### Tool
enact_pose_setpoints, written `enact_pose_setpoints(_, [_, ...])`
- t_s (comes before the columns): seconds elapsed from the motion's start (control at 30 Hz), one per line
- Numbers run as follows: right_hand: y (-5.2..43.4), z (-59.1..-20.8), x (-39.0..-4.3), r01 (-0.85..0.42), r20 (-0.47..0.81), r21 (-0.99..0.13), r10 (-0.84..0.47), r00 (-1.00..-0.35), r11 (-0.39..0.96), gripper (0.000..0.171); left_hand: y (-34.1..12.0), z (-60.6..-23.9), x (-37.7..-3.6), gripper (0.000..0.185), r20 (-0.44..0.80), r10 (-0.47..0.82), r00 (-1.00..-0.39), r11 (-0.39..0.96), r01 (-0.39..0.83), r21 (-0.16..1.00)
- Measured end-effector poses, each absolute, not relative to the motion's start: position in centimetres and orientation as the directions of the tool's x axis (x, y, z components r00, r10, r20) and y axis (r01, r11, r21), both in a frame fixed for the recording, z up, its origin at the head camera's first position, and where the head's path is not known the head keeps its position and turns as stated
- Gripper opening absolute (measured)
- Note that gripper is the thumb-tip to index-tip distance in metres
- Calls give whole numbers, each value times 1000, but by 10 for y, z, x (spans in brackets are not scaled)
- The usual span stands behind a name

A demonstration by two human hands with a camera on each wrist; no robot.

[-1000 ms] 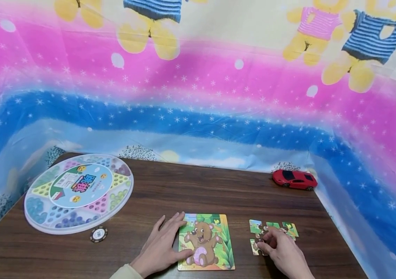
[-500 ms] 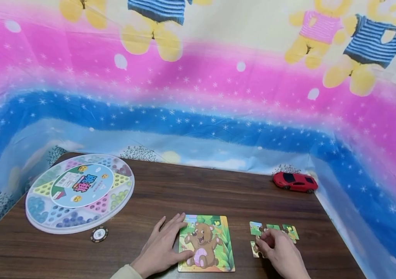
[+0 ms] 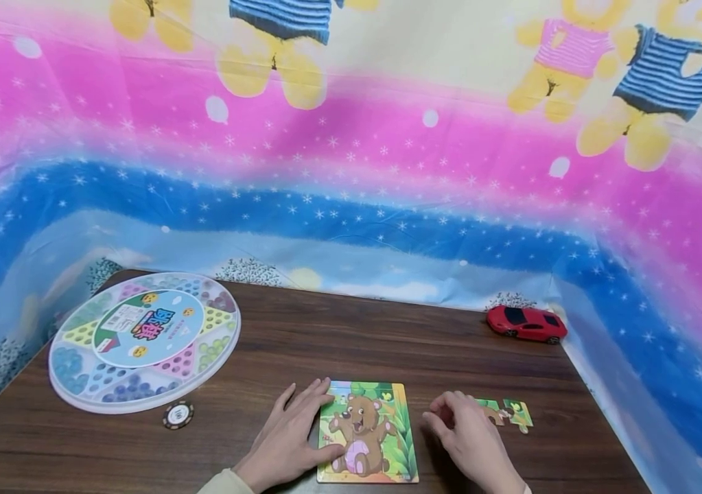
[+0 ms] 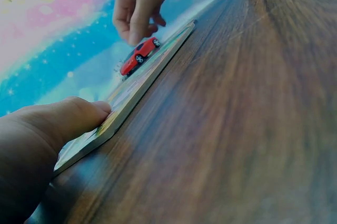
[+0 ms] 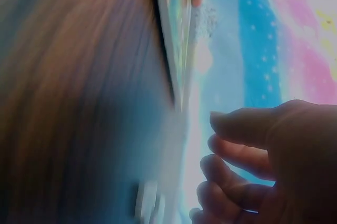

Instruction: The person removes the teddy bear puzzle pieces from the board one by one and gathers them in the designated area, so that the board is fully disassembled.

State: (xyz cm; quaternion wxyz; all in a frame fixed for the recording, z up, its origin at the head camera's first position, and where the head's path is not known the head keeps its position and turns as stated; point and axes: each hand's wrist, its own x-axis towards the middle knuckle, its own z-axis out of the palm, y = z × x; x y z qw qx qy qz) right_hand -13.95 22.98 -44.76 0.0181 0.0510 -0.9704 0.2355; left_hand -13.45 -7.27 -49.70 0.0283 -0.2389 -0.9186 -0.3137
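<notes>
A square bear jigsaw puzzle (image 3: 359,436) in a board frame lies on the brown table. My left hand (image 3: 289,432) rests on its left edge, the thumb near the lower left of the picture; in the left wrist view the thumb (image 4: 87,112) lies on the board's top face. To the right of the board is my right hand (image 3: 471,436), fingers loosely bent. The right wrist view shows a gap between its thumb and fingers, with no piece visible there. Loose puzzle pieces (image 3: 516,413) lie beyond its right side, and the hand may hide others.
A round marble board game (image 3: 147,336) lies at the left, with a poker chip (image 3: 178,414) in front of it. A red toy car (image 3: 526,324) stands at the back right. A printed bear cloth (image 3: 351,171) hangs behind and along both sides of the table (image 3: 351,329).
My right hand has moved left from the loose pieces, toward the puzzle board. The two left-hand loose pieces are out of sight now. The left hand stays on the board.
</notes>
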Motion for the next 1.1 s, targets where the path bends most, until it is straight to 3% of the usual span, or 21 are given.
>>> enact_pose_setpoints(0.53, [184, -455, -153, -239, 43, -505, -253, -967, 829, 6, -70, -496, -134, 76, 220, 424, -878, 691, 471, 548])
enact_pose_setpoints(1.1, [172, -458, -151, -388, 7, -467, -436, -900, 794, 31, -74, -494, -134, 78, 181, 430, -884, 689, 451, 567])
